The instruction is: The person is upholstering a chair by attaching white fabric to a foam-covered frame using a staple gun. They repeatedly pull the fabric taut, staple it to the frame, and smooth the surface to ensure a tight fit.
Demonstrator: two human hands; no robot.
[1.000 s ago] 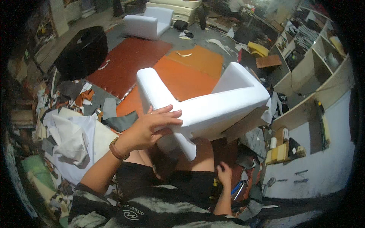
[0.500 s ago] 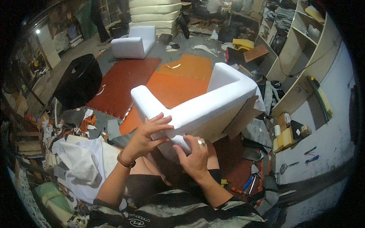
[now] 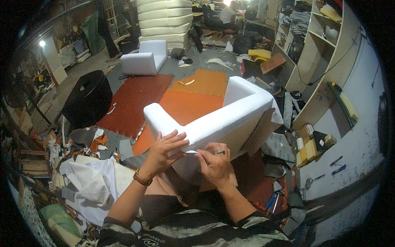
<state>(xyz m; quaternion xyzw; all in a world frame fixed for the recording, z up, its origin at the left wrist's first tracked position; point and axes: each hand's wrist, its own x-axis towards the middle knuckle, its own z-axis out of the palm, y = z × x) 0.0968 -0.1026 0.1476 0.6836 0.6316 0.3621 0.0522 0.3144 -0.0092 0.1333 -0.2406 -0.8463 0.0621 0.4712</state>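
A small white U-shaped seat frame (image 3: 214, 120), padded and covered in smooth material, stands tilted in front of me with its near corner at my lap. My left hand (image 3: 166, 150) lies on that corner, fingers stretched out and together over the white cover, thumb near the lower edge. Close beside it, my right hand (image 3: 216, 164) is closed, thumb and fingers pinching the loose white edge of the cover (image 3: 191, 152) at the corner. Bare board (image 3: 234, 140) shows on the frame's outer side. The underside near my legs is mostly hidden by my hands.
Another white seat frame (image 3: 142, 64) stands beyond the red and orange mats (image 3: 193, 101). A black padded piece (image 3: 87, 99) is at left, over fabric scraps. White cloth (image 3: 90, 181) lies by my left arm. Shelves (image 3: 325, 37) and a white board with tools (image 3: 339, 160) line the right.
My right hand has closed in on the cover's edge, which stood out as a wider flap before. My left hand stays on the corner. The whole view has shifted slightly.
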